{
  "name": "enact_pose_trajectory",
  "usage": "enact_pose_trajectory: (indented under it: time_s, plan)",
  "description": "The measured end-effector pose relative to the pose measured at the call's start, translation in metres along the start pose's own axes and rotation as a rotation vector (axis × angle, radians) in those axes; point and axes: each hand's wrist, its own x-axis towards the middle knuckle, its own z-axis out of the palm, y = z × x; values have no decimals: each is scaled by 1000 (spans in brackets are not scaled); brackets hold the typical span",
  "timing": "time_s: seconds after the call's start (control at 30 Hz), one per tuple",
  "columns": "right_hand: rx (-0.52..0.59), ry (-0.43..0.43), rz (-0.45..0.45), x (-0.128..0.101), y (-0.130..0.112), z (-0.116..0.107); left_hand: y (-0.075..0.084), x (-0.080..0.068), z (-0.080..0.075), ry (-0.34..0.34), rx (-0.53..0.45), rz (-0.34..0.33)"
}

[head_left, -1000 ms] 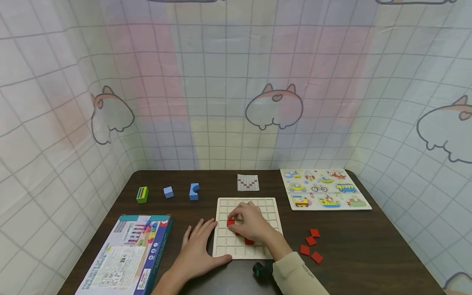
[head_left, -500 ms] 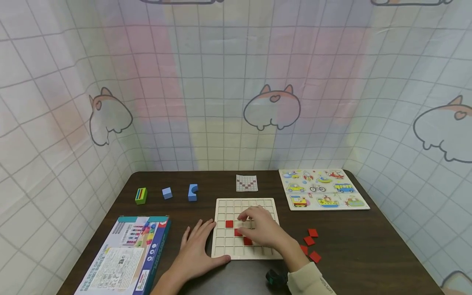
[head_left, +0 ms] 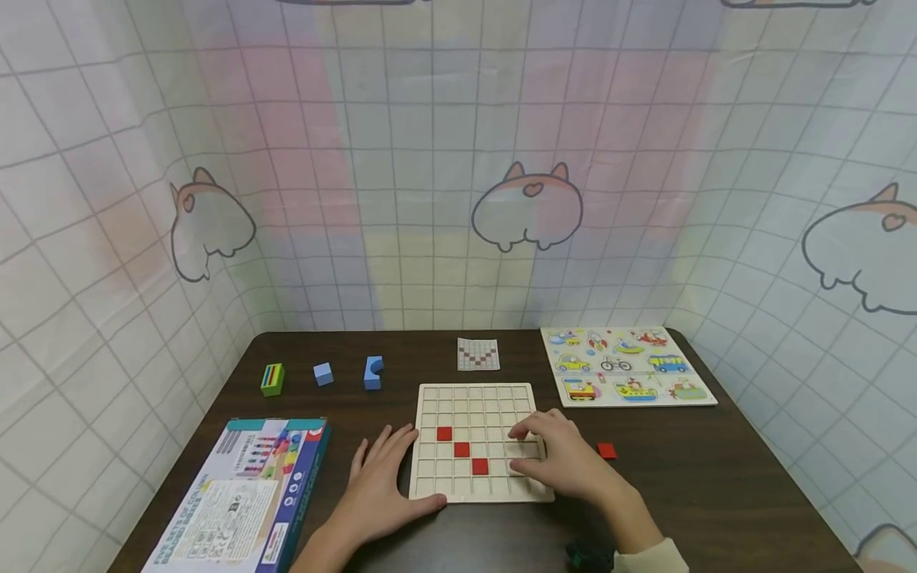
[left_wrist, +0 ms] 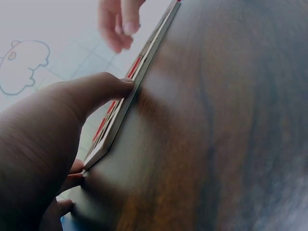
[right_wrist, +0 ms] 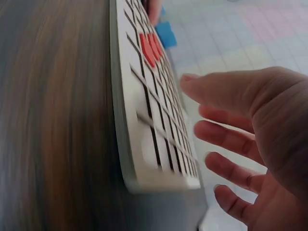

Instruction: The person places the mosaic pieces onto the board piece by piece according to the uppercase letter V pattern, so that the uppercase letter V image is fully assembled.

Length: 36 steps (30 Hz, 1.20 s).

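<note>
A pale wooden grid board (head_left: 434, 405) lies mid-table. Three red square tiles sit in its cells in a diagonal, the middle one a red tile (head_left: 462, 450). My left hand (head_left: 387, 477) rests at the board's lower left corner, fingers at the left edge and thumb (left_wrist: 108, 91) on the near edge. Over the board's right part hovers my right hand (head_left: 566, 458), thumb and fingers apart with nothing between them. Just past it, on the table, lies a loose red tile (head_left: 606, 451). My right hand and forearm hide the spot where other loose tiles lay.
A small pattern card (head_left: 478, 355) lies behind the board. A picture puzzle board (head_left: 630, 368) is at the back right. Leftward are a blue arch block (head_left: 373, 373), a blue cube (head_left: 323, 374), a green striped block (head_left: 272, 380) and a large box (head_left: 239, 493).
My right hand has left the tile at the diagonal's upper left end and moved right, across the board to its right edge. My left hand stays in place.
</note>
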Motion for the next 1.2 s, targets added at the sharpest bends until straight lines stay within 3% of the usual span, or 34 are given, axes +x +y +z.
enact_pose_trajectory:
  time_s: [0.4, 1.2]
  plan:
    - [-43, 22, 18, -30, 40, -29, 2, 1, -3, -1, 16, -16]
    - [-68, -17, 47, -69, 69, -48, 4, -1, -1, -6, 17, -13]
